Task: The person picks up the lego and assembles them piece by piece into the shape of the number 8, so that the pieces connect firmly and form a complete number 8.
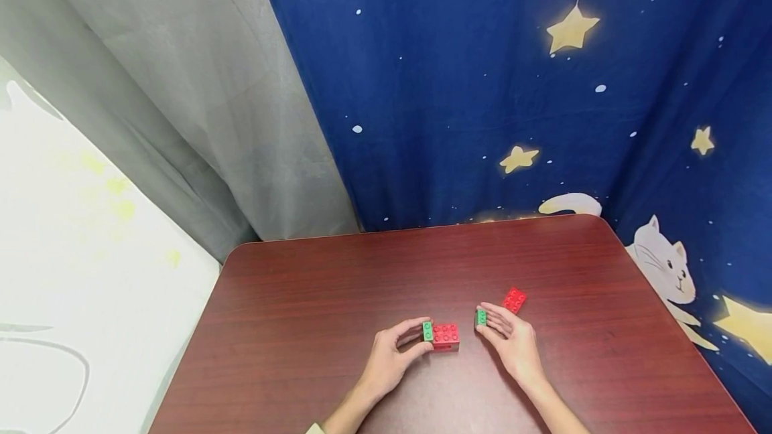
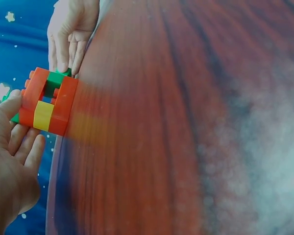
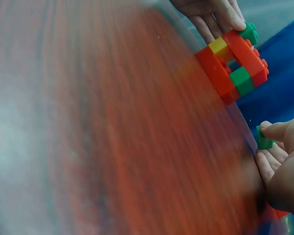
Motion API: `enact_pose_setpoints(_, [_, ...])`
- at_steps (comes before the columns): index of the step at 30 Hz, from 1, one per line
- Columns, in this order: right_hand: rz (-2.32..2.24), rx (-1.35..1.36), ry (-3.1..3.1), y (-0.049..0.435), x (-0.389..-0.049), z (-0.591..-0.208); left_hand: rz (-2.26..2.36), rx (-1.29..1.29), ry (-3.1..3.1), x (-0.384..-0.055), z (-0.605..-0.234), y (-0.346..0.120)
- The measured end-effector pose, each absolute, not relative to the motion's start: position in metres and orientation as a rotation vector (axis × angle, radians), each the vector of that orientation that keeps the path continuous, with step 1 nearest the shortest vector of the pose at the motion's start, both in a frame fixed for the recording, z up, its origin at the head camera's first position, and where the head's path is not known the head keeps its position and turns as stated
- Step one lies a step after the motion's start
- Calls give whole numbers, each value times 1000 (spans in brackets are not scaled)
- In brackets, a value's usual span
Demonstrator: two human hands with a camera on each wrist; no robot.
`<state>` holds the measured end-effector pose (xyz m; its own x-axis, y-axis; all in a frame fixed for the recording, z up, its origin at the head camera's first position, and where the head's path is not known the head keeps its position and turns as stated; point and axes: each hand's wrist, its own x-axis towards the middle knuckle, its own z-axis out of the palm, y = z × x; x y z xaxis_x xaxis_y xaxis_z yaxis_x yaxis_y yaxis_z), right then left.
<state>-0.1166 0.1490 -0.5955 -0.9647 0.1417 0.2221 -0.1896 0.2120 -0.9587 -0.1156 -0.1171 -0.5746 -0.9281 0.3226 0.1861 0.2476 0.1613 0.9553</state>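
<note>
Fingers first: the left hand has thumb and fingertips curled around the small stacked build of red, green and yellow plastic bricks, pinching its green end; the right hand pinches a small green plastic brick between thumb and fingertips, just to the right of the build and apart from it.

By size, the dark blue fabric backdrop with yellow stars and a white cartoon cat fills most of the head view, with a grey curtain to its left. Below them is the dark red-brown wooden table with rounded corners. The build stands on the table near its front edge. From the left wrist view the build shows two red plates with a yellow and a green brick between them and a gap in the middle. A flat red plastic plate brick lies on the table just beyond the right hand's fingers, not touched.

No writing or brand can be read anywhere. Both wrist views are blurred across the tabletop, and the forearms are cut off at the bottom edge of the head view. In the right wrist view the small green brick is partly hidden by the thumb.
</note>
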Motion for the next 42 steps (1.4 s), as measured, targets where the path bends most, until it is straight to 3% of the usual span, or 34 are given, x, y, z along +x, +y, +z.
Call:
enact_pose_setpoints(22, [2071, 182, -2192, 137, -107, -558, 1913, 592, 2361, -116, -576, -117])
enact_pose_setpoints(42, [1995, 371, -2274, 129, -102, -558, 1908, 595, 2359, -116, -576, -118])
